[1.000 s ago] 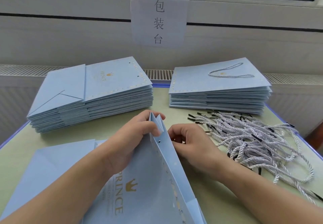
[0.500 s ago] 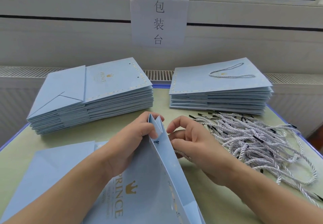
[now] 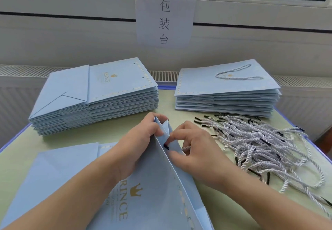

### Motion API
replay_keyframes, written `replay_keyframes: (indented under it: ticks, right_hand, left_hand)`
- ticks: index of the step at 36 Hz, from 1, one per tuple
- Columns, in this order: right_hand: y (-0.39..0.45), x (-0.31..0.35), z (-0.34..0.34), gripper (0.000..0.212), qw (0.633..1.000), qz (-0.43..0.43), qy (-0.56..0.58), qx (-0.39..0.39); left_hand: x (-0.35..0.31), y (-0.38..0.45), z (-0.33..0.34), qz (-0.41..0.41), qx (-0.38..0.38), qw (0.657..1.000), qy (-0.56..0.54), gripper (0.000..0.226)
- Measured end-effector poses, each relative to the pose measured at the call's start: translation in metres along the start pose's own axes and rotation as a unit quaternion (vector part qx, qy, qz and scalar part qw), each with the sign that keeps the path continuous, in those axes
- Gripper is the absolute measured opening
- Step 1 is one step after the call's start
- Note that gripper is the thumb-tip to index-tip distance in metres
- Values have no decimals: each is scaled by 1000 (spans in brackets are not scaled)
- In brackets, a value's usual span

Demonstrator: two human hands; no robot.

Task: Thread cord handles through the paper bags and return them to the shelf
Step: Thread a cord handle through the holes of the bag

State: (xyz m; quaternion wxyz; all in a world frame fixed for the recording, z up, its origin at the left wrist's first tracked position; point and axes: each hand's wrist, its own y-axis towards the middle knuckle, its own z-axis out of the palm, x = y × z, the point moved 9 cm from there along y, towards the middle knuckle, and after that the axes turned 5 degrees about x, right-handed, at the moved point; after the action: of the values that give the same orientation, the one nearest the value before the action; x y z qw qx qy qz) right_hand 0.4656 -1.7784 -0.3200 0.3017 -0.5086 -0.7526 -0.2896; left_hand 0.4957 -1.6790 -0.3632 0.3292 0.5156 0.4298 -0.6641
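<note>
left hand [image 3: 138, 140] grips bag [image 3: 158, 185] rim open so right hand [image 3: 194, 149], pinching cord [image 3: 186, 148], feeds tip through hole

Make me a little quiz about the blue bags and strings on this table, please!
1. True or false: the bag on top of the right stack already has a cord handle.
2. Which hand grips the top edge of the open paper bag? A) left hand B) right hand
3. Fill in: the pile of loose cords lies on the table to the ____ of the hands.

Key
1. True: a white cord loop lies on it.
2. A: the left hand holds the edge while the right hand's fingers feed a black-tipped cord at the hole.
3. right
</note>
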Motion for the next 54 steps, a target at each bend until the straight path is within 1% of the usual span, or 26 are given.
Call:
replay_keyframes:
  ticks: [2,4,10,12,15,18,21,23,24,25,27,28,29,31,33,34,37,40,42,44,46,49,50,51,53,54]
  right_hand:
    - [4,-3,-1,10,1000,4,-24,-20]
    - [6,-3,-2,8,999,2,-35,-42]
    - [-1,-3,-8,11,991,-68,13,-115]
    - [-3,1,-10,13,988,-96,1,-124]
    - [-7,13,-13,6,976,-162,-43,-136]
    - [-9,21,-13,3,974,-192,19,-118]
    - [-4,18,-11,15,980,-162,88,-69]
    - [-2,14,-12,14,984,-134,110,-31]
    - [-1,11,-16,12,987,-119,105,-25]
    - [0,7,-21,15,991,-98,87,-21]
    - [2,-8,-31,34,999,-41,18,-7]
    - [3,-14,-36,38,999,-20,-25,7]
    - [3,-20,-39,36,998,0,-57,33]
    - [1,-31,-38,19,991,42,-59,113]
    - [-2,-38,-42,5,984,72,-2,162]
    - [-3,-40,-48,6,983,80,41,162]
    - [-2,-48,-64,9,971,95,162,148]
    - [-1,-55,-65,17,959,106,206,160]
    - [-1,-58,-76,24,950,102,260,142]
    - [-3,-59,-100,35,930,73,343,112]
    - [-6,-55,-121,39,902,22,419,100]
    - [-7,-52,-140,26,867,-58,484,101]
    - [-6,-49,-143,18,842,-85,521,111]
    - [-7,-46,-146,11,802,-115,571,135]
    - [-7,-43,-155,21,713,-133,671,152]
    - [-8,-50,-165,25,696,-121,698,119]
  left_hand:
    - [-1,1,0,8,-7,1000,10,39]
    - [-1,1,0,12,-11,1000,12,38]
    - [-2,-1,4,7,3,1000,27,38]
    - [-2,-2,3,6,5,999,37,39]
    - [-2,-2,3,4,7,999,48,41]
    - [-3,0,3,12,-6,998,67,34]
    - [-3,2,3,17,-15,996,81,34]
    - [-3,3,2,18,-13,996,86,33]
    - [-3,3,1,20,-13,996,86,32]
    - [-2,3,1,19,-11,996,83,32]
    - [-2,3,2,18,-6,998,66,29]
    - [-2,3,2,19,-7,998,60,26]
    - [-2,3,2,18,-10,998,63,25]
    - [-1,5,-1,21,-18,996,79,29]
    - [-1,7,-2,30,-27,995,96,31]
    - [-1,9,-4,35,-31,994,104,31]
    - [-2,8,-4,52,-37,992,110,29]
    - [-3,8,-3,61,-46,990,122,29]
    - [-2,6,-2,55,-45,990,121,27]
    - [-3,2,0,51,-47,991,117,30]
    - [-7,0,0,53,-56,990,121,34]
    - [-8,-1,0,51,-69,988,130,34]
    - [-8,-2,0,50,-73,987,133,34]
    - [-8,-1,0,51,-76,986,139,34]
    - [-8,-1,-1,53,-82,984,148,35]
    - [-9,-1,0,52,-83,984,148,34]
